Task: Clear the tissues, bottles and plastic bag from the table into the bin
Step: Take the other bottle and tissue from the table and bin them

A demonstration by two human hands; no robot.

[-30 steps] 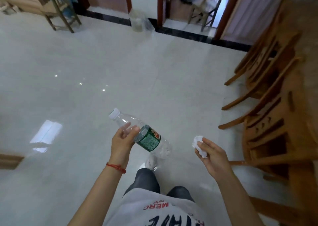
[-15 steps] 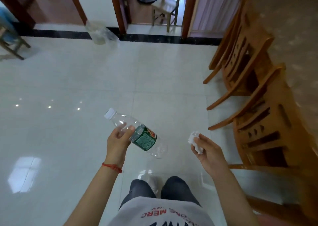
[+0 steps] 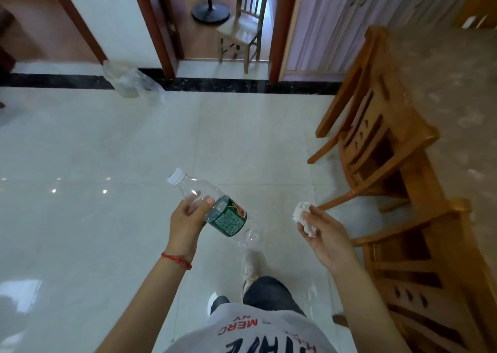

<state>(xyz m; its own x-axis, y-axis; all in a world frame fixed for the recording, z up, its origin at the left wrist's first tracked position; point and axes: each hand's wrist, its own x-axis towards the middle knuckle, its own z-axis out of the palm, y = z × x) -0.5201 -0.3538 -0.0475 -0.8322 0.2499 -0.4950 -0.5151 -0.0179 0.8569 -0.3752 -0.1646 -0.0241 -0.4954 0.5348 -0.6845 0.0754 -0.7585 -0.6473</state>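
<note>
Left hand [image 3: 185, 218] clamps clear plastic bottle with green label [image 3: 215, 210] mid-body, tilted; right hand [image 3: 326, 238] pinches crumpled white tissue [image 3: 304, 218]. Clear-bagged bin [image 3: 126, 79] well ahead by wall. Risk: light tissue slipping from loose fingertip hold, bottle bouncing off bin rim. Count: one bottle, one tissue, one bin

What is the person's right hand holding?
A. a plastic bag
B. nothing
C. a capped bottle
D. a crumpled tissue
D: the right hand grips a crumpled white tissue, while the bottle is in the left hand.
</note>
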